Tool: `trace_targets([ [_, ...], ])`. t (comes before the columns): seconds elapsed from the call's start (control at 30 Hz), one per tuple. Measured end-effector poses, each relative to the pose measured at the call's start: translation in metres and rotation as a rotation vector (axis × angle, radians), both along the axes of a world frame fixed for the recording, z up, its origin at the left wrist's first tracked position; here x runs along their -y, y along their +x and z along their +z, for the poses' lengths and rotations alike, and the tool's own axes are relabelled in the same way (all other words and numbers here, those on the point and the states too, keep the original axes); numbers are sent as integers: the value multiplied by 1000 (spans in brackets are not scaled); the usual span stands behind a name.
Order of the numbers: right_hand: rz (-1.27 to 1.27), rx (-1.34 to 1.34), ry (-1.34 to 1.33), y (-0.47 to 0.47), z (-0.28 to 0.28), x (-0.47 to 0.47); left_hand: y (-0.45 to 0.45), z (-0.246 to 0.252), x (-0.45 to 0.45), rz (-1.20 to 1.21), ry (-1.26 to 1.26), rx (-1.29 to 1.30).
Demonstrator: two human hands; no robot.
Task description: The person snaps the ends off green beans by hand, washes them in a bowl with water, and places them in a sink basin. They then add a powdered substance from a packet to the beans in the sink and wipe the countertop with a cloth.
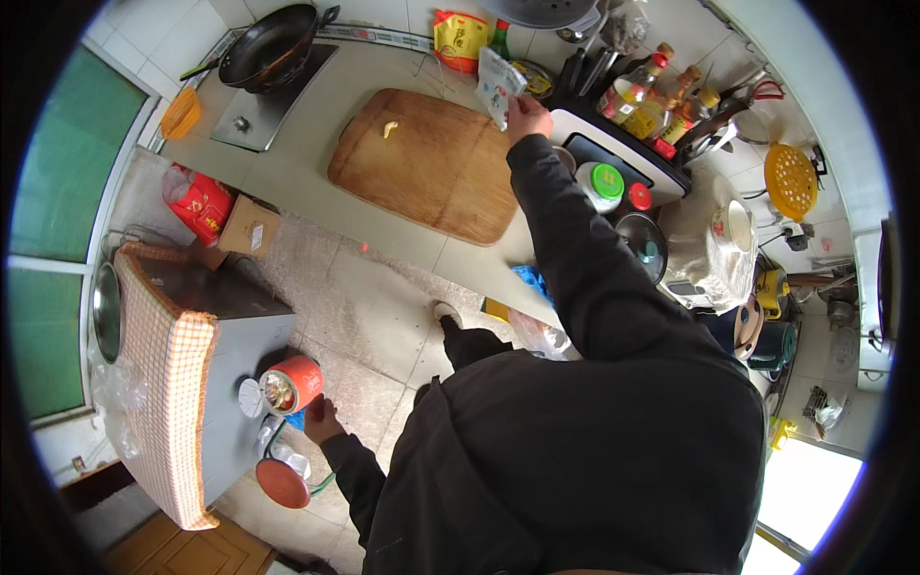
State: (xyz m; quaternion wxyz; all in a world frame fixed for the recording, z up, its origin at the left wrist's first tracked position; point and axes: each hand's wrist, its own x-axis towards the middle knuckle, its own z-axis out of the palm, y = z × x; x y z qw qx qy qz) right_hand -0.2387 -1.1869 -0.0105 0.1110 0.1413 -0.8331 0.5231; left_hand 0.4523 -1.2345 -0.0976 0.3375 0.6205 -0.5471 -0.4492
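Note:
My right hand (pixel 530 117) grips the edge of a white printed plastic packet (pixel 499 83) above the back right of the counter. Beneath and left of it lies a wooden cutting board (pixel 431 162) with a small pale yellow piece of food (pixel 390 129) on it. My left hand (pixel 321 419) hangs low at the left, beside a red bin (pixel 300 381) with scraps inside; its fingers are curled, and whether it touches or holds anything cannot be told.
A black wok (pixel 269 47) sits on the hob (pixel 248 118). Glass bottles (pixel 632 90), a white jar with a green lid (pixel 602 188) and a glass pot lid (pixel 641 244) stand right. A cloth-covered cabinet (pixel 241 388) and a red round stool (pixel 282 483) are at left.

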Motion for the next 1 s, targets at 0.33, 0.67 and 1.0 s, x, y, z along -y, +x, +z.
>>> trace_targets([
  [0.33,219,398,-412,65,-49,-50,-121,13,95,-277,156,-110],
  [0.67,26,306,951,228,-95,-209,-223,36,140,-813,171,-108],
  [1.0,-43,251,-160,248,-13,-189,-301,162,73,-1054,1183,-1292],
])
